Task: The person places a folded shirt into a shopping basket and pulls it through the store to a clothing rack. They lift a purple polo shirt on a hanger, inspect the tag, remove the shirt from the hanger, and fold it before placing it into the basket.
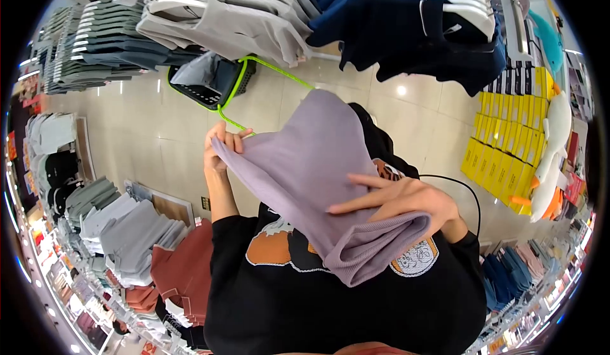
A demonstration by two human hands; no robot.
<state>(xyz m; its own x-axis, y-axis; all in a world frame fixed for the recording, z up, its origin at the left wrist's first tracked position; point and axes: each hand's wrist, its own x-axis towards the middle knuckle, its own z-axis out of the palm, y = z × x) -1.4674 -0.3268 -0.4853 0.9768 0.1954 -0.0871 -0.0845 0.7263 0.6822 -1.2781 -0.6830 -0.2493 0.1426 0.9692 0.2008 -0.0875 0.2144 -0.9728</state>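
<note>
A mauve ribbed knit garment [318, 145] is stretched out in front of my chest; its exact cut is hard to make out. My left hand [222, 145] pinches its left edge between thumb and curled fingers. Over the garment's right side lies my right hand [413, 199], its fingers long and spread on the cloth. The thumb is hidden, and a folded, rolled ribbed edge hangs below that palm. Between them, the two hands keep the cloth up off the floor.
A black shopping basket [206, 85] with a lime-green handle, holding grey clothing, stands on the tiled floor [171, 158]. Racks hold grey shirts [222, 21] and navy shirts [406, 31] ahead. Yellow boxes [508, 139] and white plush geese [556, 152] are right; folded clothes [136, 234] lie left.
</note>
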